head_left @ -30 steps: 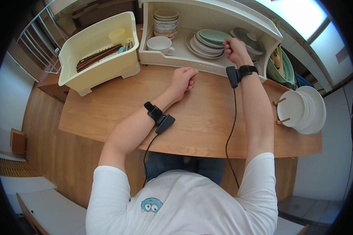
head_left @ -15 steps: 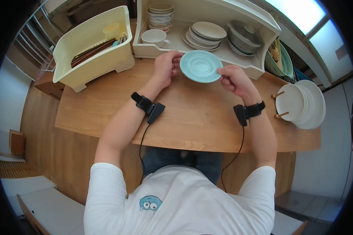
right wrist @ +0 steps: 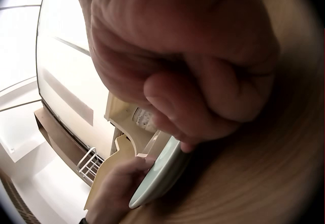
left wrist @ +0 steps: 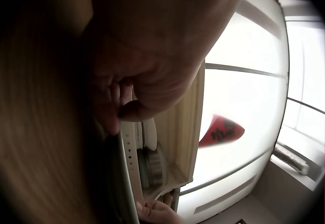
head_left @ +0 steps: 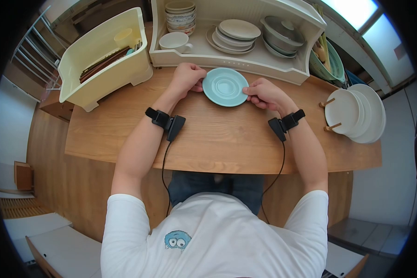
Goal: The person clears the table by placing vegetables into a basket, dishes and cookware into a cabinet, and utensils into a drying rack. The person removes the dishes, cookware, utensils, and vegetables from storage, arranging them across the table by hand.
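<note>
A light blue saucer (head_left: pixel 225 87) is held by its rim just above the wooden table, in front of the white dish shelf. My right hand (head_left: pixel 268 95) pinches its right edge between thumb and curled fingers. At the opposite edge, my left hand (head_left: pixel 186 81) pinches the rim with thumb and fingertips. Seen from the left wrist, the saucer (left wrist: pixel 124 183) is nearly edge-on below the fingers. In the right wrist view the saucer (right wrist: pixel 160 172) slants between both hands.
Behind the hands, the white shelf (head_left: pixel 236 62) holds stacked bowls (head_left: pixel 180 18), a white cup (head_left: pixel 174 42), stacked plates (head_left: pixel 238 29) and a lidded pot (head_left: pixel 284 34). A cream bin (head_left: pixel 111 82) with chopsticks stands left. White plates (head_left: pixel 345 111) lean in a rack at right.
My right hand has taken the blue saucer off the shelf's plate stack and brought it down toward the table. My left hand has moved left and now grips its other edge.
</note>
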{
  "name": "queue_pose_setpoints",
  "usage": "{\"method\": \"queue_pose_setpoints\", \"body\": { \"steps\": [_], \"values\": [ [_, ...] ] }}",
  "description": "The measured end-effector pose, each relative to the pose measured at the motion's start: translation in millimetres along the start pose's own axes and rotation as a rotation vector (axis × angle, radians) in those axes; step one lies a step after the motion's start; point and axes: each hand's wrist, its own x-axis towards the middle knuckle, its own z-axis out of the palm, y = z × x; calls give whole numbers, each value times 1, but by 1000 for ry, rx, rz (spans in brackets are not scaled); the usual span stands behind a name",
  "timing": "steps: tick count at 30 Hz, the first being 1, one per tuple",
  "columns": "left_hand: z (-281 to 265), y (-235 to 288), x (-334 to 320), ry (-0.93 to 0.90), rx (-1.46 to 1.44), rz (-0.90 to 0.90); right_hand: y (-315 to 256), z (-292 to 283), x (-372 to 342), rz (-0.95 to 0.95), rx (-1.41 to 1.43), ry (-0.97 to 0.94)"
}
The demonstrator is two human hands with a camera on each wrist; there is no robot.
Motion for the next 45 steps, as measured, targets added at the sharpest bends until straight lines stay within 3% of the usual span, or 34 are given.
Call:
{"method": "queue_pose_setpoints", "body": {
  "steps": [9, 11, 13, 18, 22, 28, 32, 39, 45],
  "values": [
    [-2, -3, 1, -4, 81, 18, -19, 0, -2, 54, -227, -9],
    [-2, -3, 3, -17, 104, 24, -48, 1, -17, 27, -574, 104],
    [-1, -1, 0, 31, 143, 28, -70, -37, 12, -229, -262, 436],
    [-1, -1, 2, 67, 228, 68, -103, -59, 59, -198, 7, 544],
    [-1, 0, 2, 84, 162, 45, -104, -56, 85, -180, 209, 537],
    [-1, 1, 0, 65, 167, 36, -101, -61, 88, -251, 244, 534],
    [0, 0, 1, 73, 139, 30, -87, -74, 45, -258, 187, 428],
    [2, 0, 0, 58, 135, 41, -17, -89, -52, -250, 67, 412],
    [2, -1, 0, 55, 124, 29, 38, -93, -83, -110, 147, 305]
  ]
}}
